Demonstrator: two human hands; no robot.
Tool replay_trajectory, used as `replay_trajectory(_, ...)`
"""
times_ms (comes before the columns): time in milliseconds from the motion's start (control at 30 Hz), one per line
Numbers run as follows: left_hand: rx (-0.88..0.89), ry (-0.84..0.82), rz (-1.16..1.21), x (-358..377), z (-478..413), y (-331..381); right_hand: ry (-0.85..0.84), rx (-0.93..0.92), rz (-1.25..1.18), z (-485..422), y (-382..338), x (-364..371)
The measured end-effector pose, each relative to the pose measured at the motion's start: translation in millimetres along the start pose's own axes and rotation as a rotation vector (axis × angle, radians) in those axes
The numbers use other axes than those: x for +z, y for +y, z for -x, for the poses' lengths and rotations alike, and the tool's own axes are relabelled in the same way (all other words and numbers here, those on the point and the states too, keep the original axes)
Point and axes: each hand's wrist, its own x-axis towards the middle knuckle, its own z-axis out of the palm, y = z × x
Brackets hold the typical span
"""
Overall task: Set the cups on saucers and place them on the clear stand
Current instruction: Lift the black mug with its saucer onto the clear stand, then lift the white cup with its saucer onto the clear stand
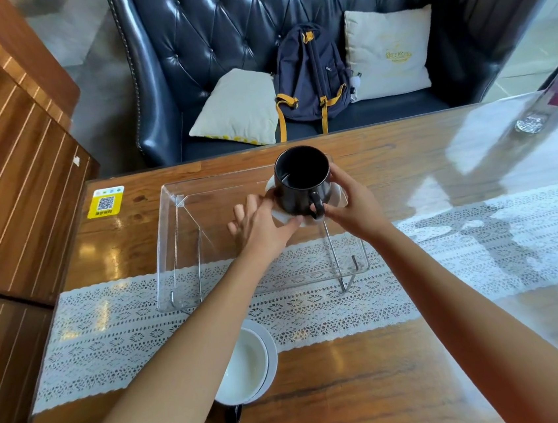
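Note:
A black cup (298, 181) stands upright on a white saucer (336, 195), over the right part of the clear stand (184, 242). My left hand (260, 225) grips the saucer's near left rim, fingers spread below it. My right hand (350, 200) grips the saucer's right rim beside the cup's handle. I cannot tell whether the saucer touches the stand top. Near me a second cup (244, 366), white inside with a dark handle, sits on a white saucer (270, 353); my left forearm partly hides it.
The stand straddles a white lace runner (414, 266) on the wooden table (359, 402). A yellow QR sticker (106, 202) lies at the far left, a glass object (531, 122) at the far right. Beyond the table stands a dark leather sofa (217, 28) with a backpack and cushions.

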Motion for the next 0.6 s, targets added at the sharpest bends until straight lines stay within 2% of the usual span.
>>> replay_trajectory(67,-0.007,-0.093,0.11,-7.3,8.8,-1.8,-0.041,0.05,-0.073,3.7,0.1,-3.1)
replay_trajectory(133,-0.001,-0.074,0.285,-19.1,28.6,-10.3,0.063,0.095,-0.167,19.4,1.6,-6.8)
replay_trajectory(267,0.041,0.324,0.574,-40.3,99.0,-48.8,0.6,0.08,-0.354,84.2,14.7,-9.0)
replay_trajectory(333,-0.038,0.512,0.611,-41.7,132.4,-80.7,0.706,0.116,-0.403,116.9,29.7,-3.0)
replay_trajectory(400,-0.179,0.571,0.637,-37.8,153.2,-113.8,0.677,0.205,-0.414,142.3,40.2,11.7)
replay_trajectory(467,-0.354,0.423,0.692,-30.3,163.1,-142.3,0.578,0.272,-0.398,162.5,42.9,30.5)
replay_trajectory(533,-0.488,0.112,0.765,-21.8,167.2,-159.5,0.402,0.322,-0.345,175.1,39.1,50.5)
replay_trajectory(600,-0.559,-0.19,0.792,-10.3,169.0,-169.5,0.146,0.39,-0.312,180.5,29.7,71.8)
